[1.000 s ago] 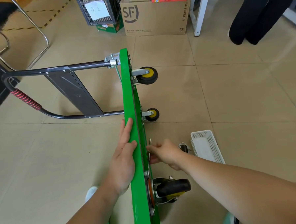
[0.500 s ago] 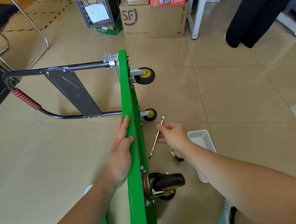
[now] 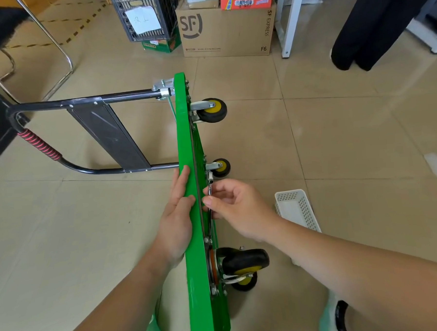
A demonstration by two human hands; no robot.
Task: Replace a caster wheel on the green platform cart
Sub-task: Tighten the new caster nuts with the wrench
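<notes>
Out beyond the left hand (image 3: 177, 218), the black handle (image 3: 82, 101) sticks out sideways over the floor. The left hand lies open, with straight fingers flat along the top edge of the green platform cart (image 3: 185, 141), steadying it. The cart stands on its long edge between the two hands. Its long axis runs straight away from the person, and its underside faces the right hand (image 3: 237, 210). That hand pinches a slim wrench (image 3: 209, 183) between thumb and fingertips, close against the underside and lying along the cart's length. Its head points away, toward a small caster (image 3: 220, 167) just past the fingers. A larger caster (image 3: 245, 262) sits below the right wrist. The step looks like setting the wrench on a mounting bolt, so the next move calls for seating its head squarely. A white basket (image 3: 296, 206) lies outside the right forearm.
</notes>
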